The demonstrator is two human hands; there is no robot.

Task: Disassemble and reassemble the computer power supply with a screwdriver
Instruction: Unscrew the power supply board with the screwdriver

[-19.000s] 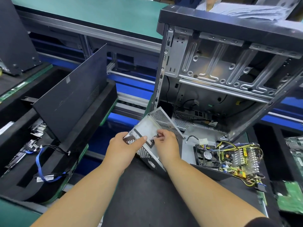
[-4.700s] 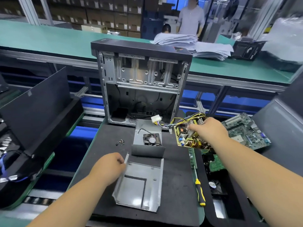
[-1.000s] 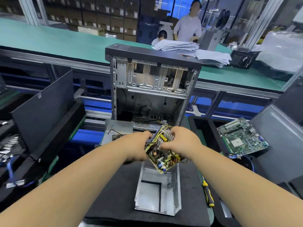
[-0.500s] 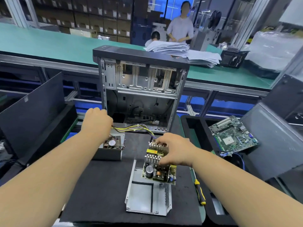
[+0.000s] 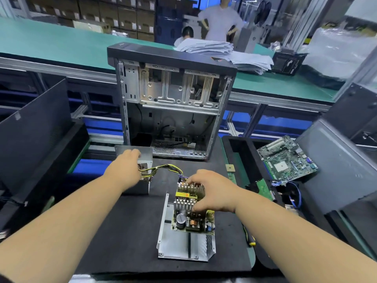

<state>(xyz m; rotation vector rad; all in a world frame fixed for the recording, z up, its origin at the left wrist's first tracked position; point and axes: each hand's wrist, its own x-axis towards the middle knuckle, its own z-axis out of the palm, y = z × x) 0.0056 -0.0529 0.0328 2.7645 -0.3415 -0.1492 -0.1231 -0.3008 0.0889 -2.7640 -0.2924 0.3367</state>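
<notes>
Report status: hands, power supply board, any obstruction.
Right hand grips circuit board over metal housing. Left hand on fan cover. Wire bundle links both.

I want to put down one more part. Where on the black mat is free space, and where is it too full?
Bare black mat lies left of the metal housing, near the front edge, and between the housing and the screwdriver. Crowded: around the circuit board, its wire bundle and the fan cover.

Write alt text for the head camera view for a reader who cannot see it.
The right hand grips a power supply circuit board over an open metal casing on a black mat. The left hand rests on the fan cover, joined to the board by wires, before an empty computer case.
</notes>
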